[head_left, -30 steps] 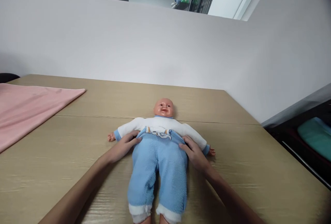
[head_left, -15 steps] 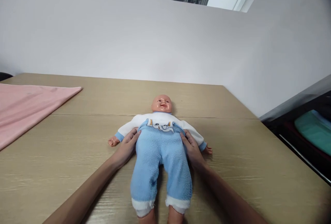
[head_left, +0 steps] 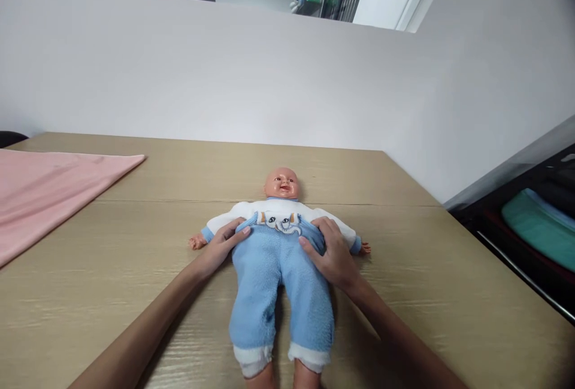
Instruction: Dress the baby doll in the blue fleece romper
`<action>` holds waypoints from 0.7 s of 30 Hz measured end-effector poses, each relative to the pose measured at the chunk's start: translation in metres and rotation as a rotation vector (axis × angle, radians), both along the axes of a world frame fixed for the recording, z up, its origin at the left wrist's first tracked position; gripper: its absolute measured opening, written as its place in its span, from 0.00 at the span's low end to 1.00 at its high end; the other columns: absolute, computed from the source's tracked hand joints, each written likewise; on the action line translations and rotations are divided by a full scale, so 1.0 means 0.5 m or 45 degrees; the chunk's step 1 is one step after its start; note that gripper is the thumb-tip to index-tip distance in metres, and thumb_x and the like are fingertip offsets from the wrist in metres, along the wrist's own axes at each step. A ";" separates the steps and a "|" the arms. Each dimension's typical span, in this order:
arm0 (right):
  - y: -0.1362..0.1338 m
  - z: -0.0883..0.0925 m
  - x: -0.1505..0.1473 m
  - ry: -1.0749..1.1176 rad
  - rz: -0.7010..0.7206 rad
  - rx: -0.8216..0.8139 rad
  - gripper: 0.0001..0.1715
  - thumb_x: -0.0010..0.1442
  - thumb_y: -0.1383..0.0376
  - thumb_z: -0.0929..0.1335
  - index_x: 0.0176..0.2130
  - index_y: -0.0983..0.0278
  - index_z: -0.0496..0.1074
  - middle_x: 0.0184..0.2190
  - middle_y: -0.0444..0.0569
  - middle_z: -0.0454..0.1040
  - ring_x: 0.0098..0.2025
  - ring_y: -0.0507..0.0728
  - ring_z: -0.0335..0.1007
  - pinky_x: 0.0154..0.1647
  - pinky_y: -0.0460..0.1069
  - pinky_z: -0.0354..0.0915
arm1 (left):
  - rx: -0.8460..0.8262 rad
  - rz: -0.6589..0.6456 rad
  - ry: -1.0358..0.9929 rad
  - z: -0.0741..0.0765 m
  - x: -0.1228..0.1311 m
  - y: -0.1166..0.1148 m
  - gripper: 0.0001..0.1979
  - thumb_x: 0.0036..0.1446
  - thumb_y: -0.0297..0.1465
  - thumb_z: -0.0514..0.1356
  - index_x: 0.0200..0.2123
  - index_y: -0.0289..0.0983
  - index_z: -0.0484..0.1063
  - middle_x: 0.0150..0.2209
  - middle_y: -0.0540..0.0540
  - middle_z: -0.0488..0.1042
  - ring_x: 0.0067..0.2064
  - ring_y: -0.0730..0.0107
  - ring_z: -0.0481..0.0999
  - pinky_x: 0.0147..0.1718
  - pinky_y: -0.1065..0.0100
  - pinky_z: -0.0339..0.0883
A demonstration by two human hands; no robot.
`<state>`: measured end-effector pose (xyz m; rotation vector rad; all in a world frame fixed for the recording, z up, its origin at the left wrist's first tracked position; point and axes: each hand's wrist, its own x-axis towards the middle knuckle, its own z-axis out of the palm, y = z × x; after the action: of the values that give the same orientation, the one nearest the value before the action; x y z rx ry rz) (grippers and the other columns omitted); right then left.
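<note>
A baby doll lies on its back on the wooden table, arms spread out. It wears a white top with blue cuffs and light blue fleece trousers with white hems and an animal face print at the waist. My left hand pinches the waistband at the doll's side on the left. On the other side, my right hand is on the trousers' waist, fingers over the edge and thumb lying on the front, holding the cloth.
Pink cloth is spread on the table at the left. A pale wall stands behind the table. At the right, beyond the table edge, green cloth lies in a dark open container.
My right hand has moved up and inward over the front of the trousers. The waist edge sits slightly differently, with more of the face print showing. The view has shifted a little.
</note>
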<state>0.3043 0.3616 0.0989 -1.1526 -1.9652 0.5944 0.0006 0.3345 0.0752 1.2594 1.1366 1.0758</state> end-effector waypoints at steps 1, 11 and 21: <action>0.008 0.007 -0.010 -0.024 0.040 -0.009 0.12 0.68 0.53 0.71 0.42 0.58 0.72 0.41 0.49 0.76 0.47 0.64 0.70 0.54 0.58 0.65 | 0.001 0.019 -0.005 -0.001 0.002 0.004 0.22 0.66 0.53 0.64 0.46 0.40 0.80 0.50 0.43 0.79 0.57 0.50 0.73 0.60 0.57 0.64; 0.069 0.004 -0.058 0.156 -0.066 -0.203 0.18 0.66 0.52 0.72 0.48 0.60 0.73 0.48 0.53 0.80 0.53 0.66 0.74 0.60 0.61 0.68 | 0.144 0.318 -0.226 -0.026 0.020 -0.004 0.20 0.66 0.51 0.66 0.46 0.41 0.76 0.46 0.47 0.79 0.51 0.59 0.74 0.54 0.64 0.64; 0.112 0.140 -0.253 -0.229 0.369 0.256 0.05 0.72 0.66 0.68 0.46 0.62 0.75 0.48 0.53 0.82 0.55 0.63 0.76 0.62 0.59 0.67 | 0.324 0.551 -0.170 -0.023 0.054 -0.025 0.20 0.67 0.52 0.65 0.45 0.41 0.74 0.38 0.51 0.71 0.41 0.64 0.67 0.44 0.67 0.62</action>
<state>0.1780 0.4178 0.1691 -0.8278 -2.3103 0.4383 0.0278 0.3221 0.0637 1.1370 1.2281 1.6457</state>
